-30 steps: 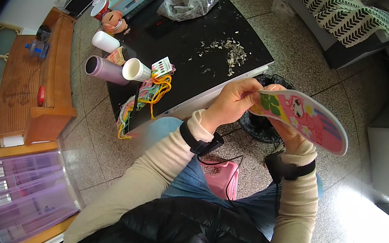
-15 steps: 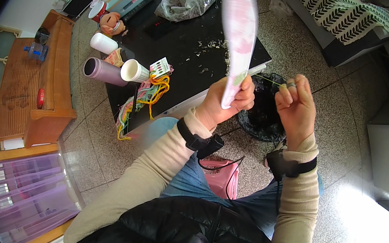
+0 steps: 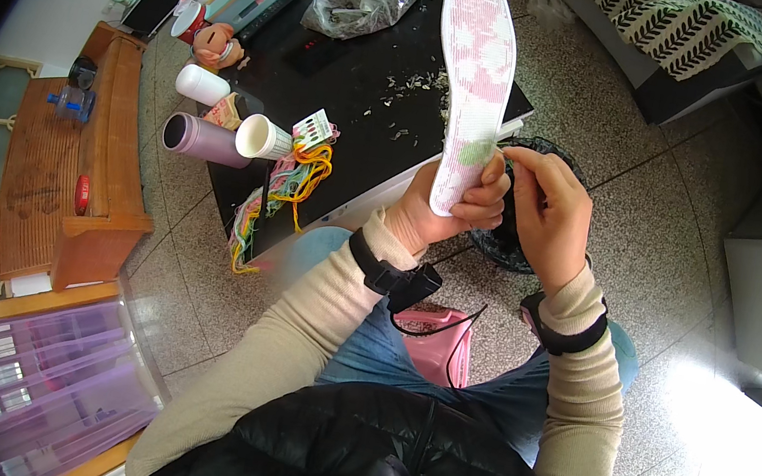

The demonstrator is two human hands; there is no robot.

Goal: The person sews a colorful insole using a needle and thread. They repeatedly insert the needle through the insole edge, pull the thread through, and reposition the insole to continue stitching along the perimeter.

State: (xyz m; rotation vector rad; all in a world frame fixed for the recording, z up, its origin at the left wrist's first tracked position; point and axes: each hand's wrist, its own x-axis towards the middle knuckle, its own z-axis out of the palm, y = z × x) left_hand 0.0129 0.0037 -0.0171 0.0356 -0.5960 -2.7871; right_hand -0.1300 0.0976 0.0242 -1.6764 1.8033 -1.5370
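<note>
Left hand clamps the insole at its heel, upright before the table. Right hand pinches closed at that heel's edge; contents unclear. Insole judged light, flexible; grip the heel.

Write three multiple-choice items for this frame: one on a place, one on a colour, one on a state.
1. Where does the bundle of coloured threads lie?
A. on the floor tiles
B. at the near edge of the black table
C. on the wooden cabinet

2. What colour is the bottle lying by the paper cup?
A. purple
B. green
C. orange

3. How is the insole held?
A. flat on the lap
B. lying on the table
C. raised on end in the left hand

Answers: 1 B, the threads drape over the table's edge; 2 A, its body is purple; 3 C, the left hand grips its lower end while the right hand pinches beside it.
</note>
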